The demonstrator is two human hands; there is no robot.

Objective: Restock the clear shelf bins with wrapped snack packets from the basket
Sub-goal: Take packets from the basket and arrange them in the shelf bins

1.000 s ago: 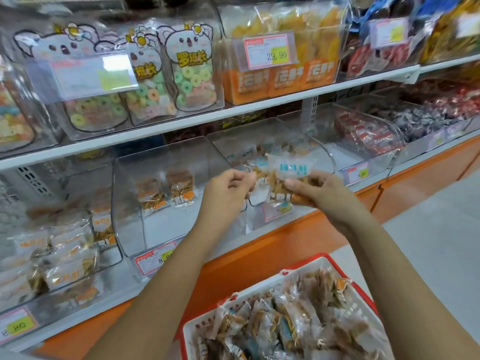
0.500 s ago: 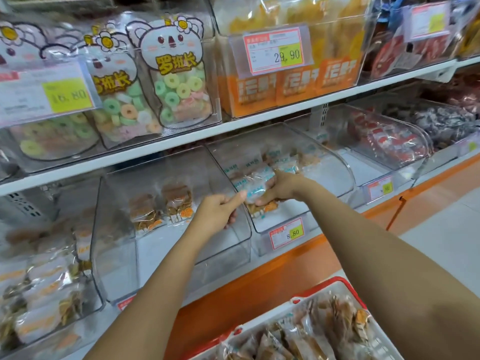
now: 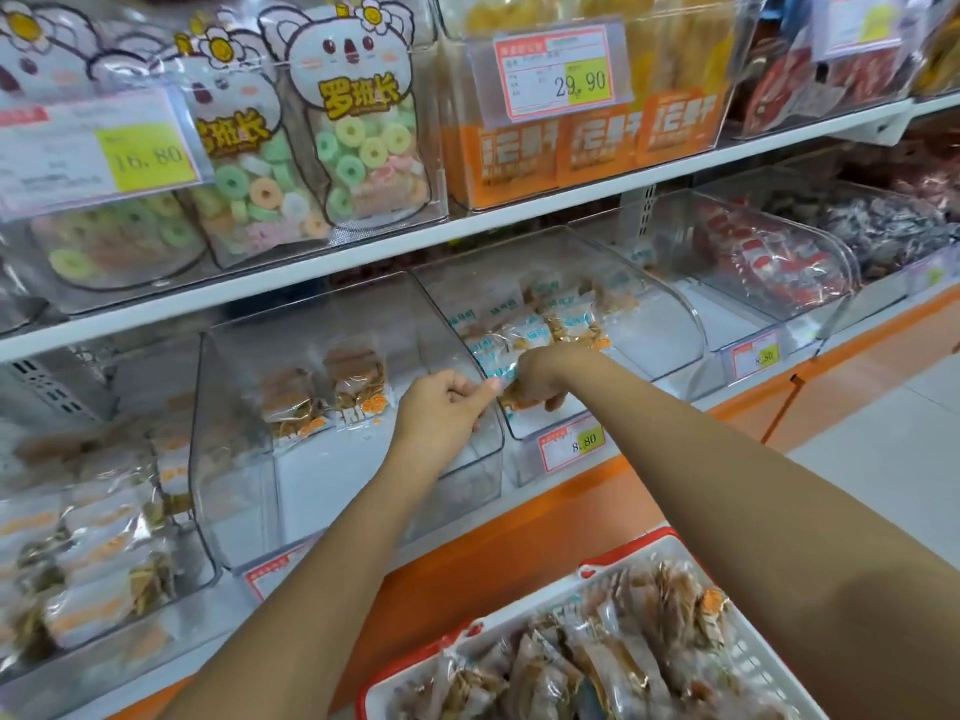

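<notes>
- Carried the packet point(image 3: 501, 371) from open air before the shelf point(image 3: 363, 254) down into the front of the bin point(image 3: 675, 330).
- Sank the right hand point(image 3: 540, 379) over the bin's lip, fingers now curled round the packet low inside.
- Let the left hand point(image 3: 441, 407) off the packet's end, pointed briefly, then closed on the wrapper's edge at the bin's left wall.
- Shifted the view closer and leftward, pushing the basket point(image 3: 639, 544) toward the lower right corner.
</notes>
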